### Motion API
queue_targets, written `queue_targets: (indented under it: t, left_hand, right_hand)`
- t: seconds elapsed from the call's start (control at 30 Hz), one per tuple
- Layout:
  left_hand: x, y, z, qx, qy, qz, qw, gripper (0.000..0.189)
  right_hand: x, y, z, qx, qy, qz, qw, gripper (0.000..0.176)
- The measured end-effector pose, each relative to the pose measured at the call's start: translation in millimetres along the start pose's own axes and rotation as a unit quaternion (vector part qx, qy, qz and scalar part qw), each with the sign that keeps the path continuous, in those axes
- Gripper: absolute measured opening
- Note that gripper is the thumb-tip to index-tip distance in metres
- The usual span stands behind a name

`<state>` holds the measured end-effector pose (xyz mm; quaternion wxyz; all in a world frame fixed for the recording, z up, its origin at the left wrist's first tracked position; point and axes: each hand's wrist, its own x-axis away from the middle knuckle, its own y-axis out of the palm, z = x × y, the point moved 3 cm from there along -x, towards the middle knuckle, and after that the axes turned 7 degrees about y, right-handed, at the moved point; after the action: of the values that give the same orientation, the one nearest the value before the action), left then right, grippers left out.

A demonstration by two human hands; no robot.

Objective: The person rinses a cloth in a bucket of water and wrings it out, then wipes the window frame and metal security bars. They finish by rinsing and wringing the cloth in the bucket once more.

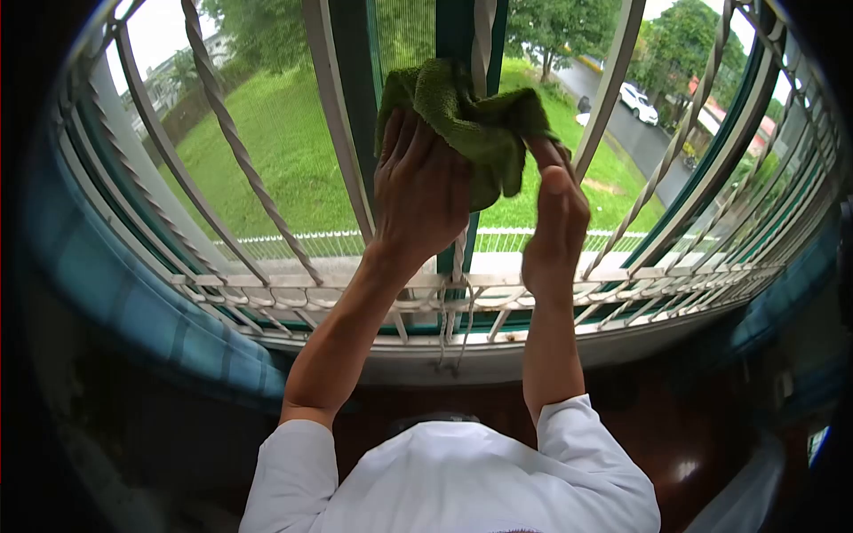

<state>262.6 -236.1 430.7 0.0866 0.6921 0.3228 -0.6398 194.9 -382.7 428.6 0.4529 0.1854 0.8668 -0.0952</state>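
Observation:
A crumpled green cloth (444, 111) is stretched between my two hands, up against the twisted white bars and the green window frame (455, 44). My left hand (418, 191) presses on the cloth's left part, its fingertips partly under the folds. On the right, my right hand (555, 209) is raised with its fingers at the cloth's right end, the thumb towards me. The cloth hides part of the bar behind it.
White metal grille bars (235, 142) cross the window on both sides. A cord (458, 324) is tied at the lower rail (498, 289). Blue curtains (169, 302) hang at the left and right. Outside are grass, trees, a road and a white car (638, 103).

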Motion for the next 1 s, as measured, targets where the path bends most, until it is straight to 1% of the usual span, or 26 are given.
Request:
queue_targets:
  t: [0.03,0.07,0.1,0.17,0.2,0.23,0.3,0.33,0.37,0.4,0.43,0.47,0.5,0.53,0.6,0.63,0.67,0.7,0.73,0.77,0.8,0.83,0.87,0.9,0.97,1.0]
  left_hand:
    - [-15.4,-7.4,-2.5,-0.028,0.017,0.014,0.999,0.042]
    - [-37.3,-21.1,-1.0,-0.076,0.033,0.015,0.996,0.051]
    - [-53.7,-28.4,-7.6,-0.084,0.042,0.032,0.995,0.051]
    - [-85.8,-39.8,-24.3,0.0,0.069,0.067,0.995,0.063]
    - [-104.7,-45.7,-26.3,-0.05,0.09,0.081,0.991,0.067]
    - [-122.0,-46.8,-33.8,-0.059,0.099,0.094,0.989,0.067]
    - [-155.5,-51.2,-45.9,-0.091,0.131,0.13,0.978,0.067]
    - [-170.3,-54.8,-45.8,-0.136,0.164,0.122,0.969,0.065]
    - [-174.9,-56.6,-44.2,-0.143,0.173,0.132,0.966,0.065]
    - [-172.9,-56.4,-44.8,-0.082,0.161,0.166,0.969,0.062]
    - [-170.4,-55.8,-45.8,-0.019,0.146,0.198,0.969,0.059]
    - [-169.7,-54.2,-45.5,-0.004,0.131,0.191,0.973,0.057]
    - [-170.2,-50.9,-47.0,-0.006,0.134,0.196,0.971,0.057]
    - [-170.8,-45.8,-49.4,-0.024,0.13,0.184,0.974,0.055]
    - [-170.7,-39.7,-47.3,-0.044,0.128,0.175,0.975,0.052]
    - [-169.1,-37.4,-45.8,0.039,0.077,0.173,0.981,0.048]
    - [-167.8,-34.6,-45.5,0.123,0.027,0.17,0.977,0.045]
    - [-165.0,-34.2,-44.2,0.126,0.032,0.173,0.976,0.045]
    - [-160.6,-35.0,-44.3,0.065,0.04,0.18,0.981,0.041]
    - [-160.0,-33.9,-45.4,0.003,0.047,0.187,0.981,0.037]
    - [-161.6,-28.6,-49.0,0.005,0.051,0.191,0.98,0.037]
    - [-162.2,-27.3,-51.0,0.083,0.053,0.227,0.969,0.036]
    - [-162.2,-26.4,-53.3,0.161,0.054,0.26,0.951,0.035]
    - [-161.6,-23.5,-53.0,0.164,0.056,0.261,0.95,0.035]
    - [-162.5,-33.7,-40.7,0.185,-0.009,0.301,0.935,0.032]
    - [-159.3,-42.1,-37.3,0.187,-0.006,0.303,0.934,0.032]
  right_hand:
    - [-2.6,-11.5,1.6,-0.014,0.025,0.03,0.999,0.06]
    - [-0.7,-21.1,5.1,-0.059,0.039,0.044,0.997,0.062]
    - [1.3,-29.2,7.4,-0.104,0.054,0.053,0.992,0.064]
    - [-3.5,-36.3,0.5,-0.069,0.058,0.018,0.996,0.066]
    - [-7.0,-38.3,-7.0,-0.058,0.056,0.003,0.997,0.065]
    - [-12.7,-39.5,-13.4,-0.048,0.053,-0.011,0.997,0.063]
    - [-30.2,-42.9,-24.9,-0.067,0.0,0.01,0.998,0.059]
    - [-41.1,-43.5,-35.6,-0.058,-0.039,0.016,0.997,0.059]
    - [-53.4,-43.1,-48.1,-0.051,-0.078,0.022,0.995,0.059]
    - [-67.1,-41.2,-64.6,-0.037,-0.122,0.024,0.992,0.058]
    - [-78.9,-38.0,-87.2,0.012,-0.178,0.013,0.984,0.053]
    - [-95.6,-34.0,-97.6,0.036,-0.228,0.008,0.973,0.048]
    - [-115.6,-25.9,-104.6,0.015,-0.283,-0.009,0.959,0.037]
    - [-134.4,-16.8,-121.2,0.072,-0.355,0.027,0.932,0.027]
    - [-168.1,2.9,-134.6,0.155,-0.421,0.041,0.893,0.023]
    - [-183.6,9.9,-134.2,0.202,-0.452,0.04,0.868,0.021]
    - [-194.9,13.5,-134.8,0.204,-0.457,0.043,0.865,0.021]
    - [-203.7,17.9,-135.1,0.26,-0.468,0.039,0.844,0.02]
    - [-206.4,20.6,-139.0,0.316,-0.477,0.034,0.819,0.018]
    - [-206.9,18.3,-143.9,0.32,-0.481,0.037,0.815,0.018]
    - [-208.0,17.4,-147.9,0.348,-0.458,0.011,0.818,0.018]
    - [-208.4,18.1,-150.7,0.375,-0.433,-0.016,0.819,0.018]
    - [-209.4,17.6,-152.6,0.377,-0.434,-0.015,0.818,0.018]
    - [-210.9,17.1,-154.2,0.384,-0.442,-0.021,0.81,0.016]
    - [-217.1,13.0,-158.8,0.394,-0.451,-0.023,0.8,0.014]
    - [-220.7,7.2,-163.5,0.348,-0.485,-0.011,0.802,0.011]
